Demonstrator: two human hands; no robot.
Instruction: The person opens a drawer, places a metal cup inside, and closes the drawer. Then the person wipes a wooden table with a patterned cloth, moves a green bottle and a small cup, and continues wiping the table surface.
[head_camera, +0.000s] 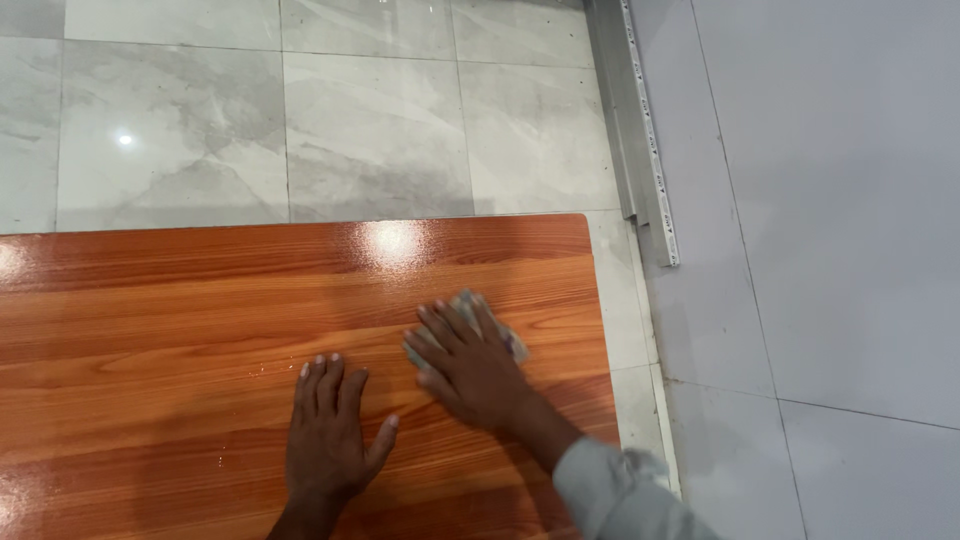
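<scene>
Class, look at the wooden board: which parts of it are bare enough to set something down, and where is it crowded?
The board is bare from its left edge to the left hand, and along the far edge by the floor tiles. It is crowded near the right edge: the right hand presses a cloth there, the left hand flat beside it.

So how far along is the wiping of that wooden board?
Hard to say what is finished: the wooden board shines all over, with glare near its far edge. In hand: the right hand presses a small cloth flat near the board's right end, while the left hand rests flat beside it. A few small droplets left of the hands look unwiped.
</scene>
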